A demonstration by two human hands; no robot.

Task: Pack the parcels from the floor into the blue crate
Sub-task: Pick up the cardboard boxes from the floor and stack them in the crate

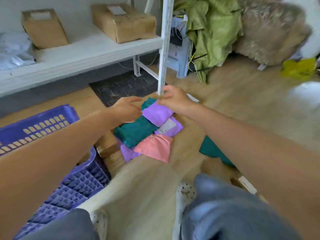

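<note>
A heap of soft parcels lies on the wooden floor in front of me: a purple parcel [156,113] on top, a teal parcel [134,131] beside it, a pink parcel [154,147] nearer me, and another purple parcel with a white label [170,128]. My right hand [174,99] pinches the far corner of the top purple parcel. My left hand [125,109] hovers open just left of it, fingers spread. The blue crate [52,129] stands on the floor to the left, under my left arm. A further teal parcel [213,151] shows under my right forearm.
A white metal shelf [90,54] holds two cardboard boxes [124,23] and grey bags. Its upright post [163,49] stands right behind the heap. A dark mat [124,85], green fabric [213,35] and a furry blanket lie beyond. My knees and spotted slippers are at the bottom.
</note>
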